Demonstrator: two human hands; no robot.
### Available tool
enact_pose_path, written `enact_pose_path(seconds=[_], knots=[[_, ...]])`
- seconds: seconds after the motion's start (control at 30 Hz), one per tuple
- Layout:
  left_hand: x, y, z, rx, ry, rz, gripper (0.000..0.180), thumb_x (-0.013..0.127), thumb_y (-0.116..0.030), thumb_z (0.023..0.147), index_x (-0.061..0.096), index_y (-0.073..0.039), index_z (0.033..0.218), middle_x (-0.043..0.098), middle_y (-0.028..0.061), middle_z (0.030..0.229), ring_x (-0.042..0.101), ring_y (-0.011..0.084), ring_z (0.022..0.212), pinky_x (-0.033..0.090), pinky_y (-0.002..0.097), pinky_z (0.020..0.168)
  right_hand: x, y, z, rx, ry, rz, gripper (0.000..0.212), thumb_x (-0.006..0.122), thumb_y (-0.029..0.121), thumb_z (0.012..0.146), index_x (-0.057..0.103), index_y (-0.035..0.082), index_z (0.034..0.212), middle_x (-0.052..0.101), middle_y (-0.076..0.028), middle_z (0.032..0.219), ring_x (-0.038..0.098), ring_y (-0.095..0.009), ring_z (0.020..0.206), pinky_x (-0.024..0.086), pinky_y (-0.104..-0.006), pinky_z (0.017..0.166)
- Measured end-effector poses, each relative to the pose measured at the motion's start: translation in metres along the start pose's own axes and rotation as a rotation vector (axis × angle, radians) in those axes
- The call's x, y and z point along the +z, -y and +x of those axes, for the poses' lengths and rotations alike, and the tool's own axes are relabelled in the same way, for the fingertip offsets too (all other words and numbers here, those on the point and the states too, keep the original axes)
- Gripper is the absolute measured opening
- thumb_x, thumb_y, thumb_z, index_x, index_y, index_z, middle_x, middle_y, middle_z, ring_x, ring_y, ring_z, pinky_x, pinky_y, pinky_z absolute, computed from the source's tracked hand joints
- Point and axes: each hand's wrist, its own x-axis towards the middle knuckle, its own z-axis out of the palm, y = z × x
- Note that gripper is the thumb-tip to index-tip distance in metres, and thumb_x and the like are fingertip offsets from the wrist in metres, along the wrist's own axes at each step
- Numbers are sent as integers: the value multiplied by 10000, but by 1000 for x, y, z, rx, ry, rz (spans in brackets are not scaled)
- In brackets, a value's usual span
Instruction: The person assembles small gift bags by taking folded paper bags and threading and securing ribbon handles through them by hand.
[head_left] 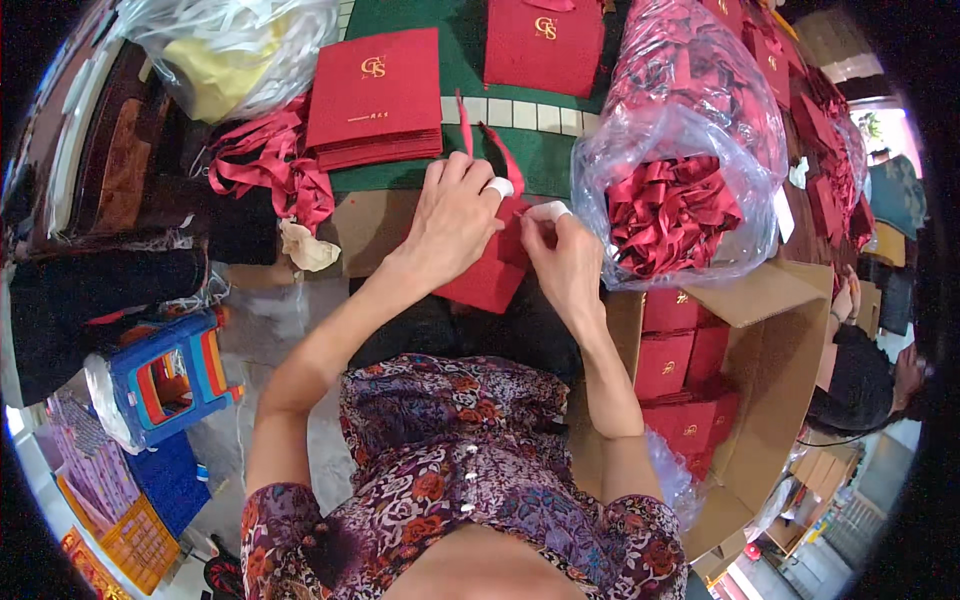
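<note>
Red bag | 12 o'clock from torso | grasped at 11 o'clock by left hand's grip, pinched at 1 o'clock by right hand's | judged light, easily creased; best held by edges

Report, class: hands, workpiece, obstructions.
Left hand, right hand at rectangular red paper bag; grip unclear. Narrow red fabric ribbon beyond. Bulging clear plastic sack right, not blocking.

Looks like a packaging workshop, judging by the stacked red gift bags, clear plastic sack of satin ribbons and cardboard carton of more bags
</note>
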Motion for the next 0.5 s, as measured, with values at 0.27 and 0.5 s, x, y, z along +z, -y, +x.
enact_pose_path(seconds=[0.27,0.5], knots=[[-1,-6,-9,-163,23,-113,137,702,-84,789,648,-17,895,651,132,807,587,303,873,387,427,846,-2,24,7,59,57,-99,153,728,176,818,696,40,881,702,-163,746,685,-337,674,523,-431,631],[-1,-22,-21,-199,-95,-105,108,664,-49,826,640,-38,931,639,131,798,581,306,833,382,430,830,0,34,10,101,136,-117,176,734,185,804,690,33,882,704,-164,750,690,-332,683,525,-430,638]])
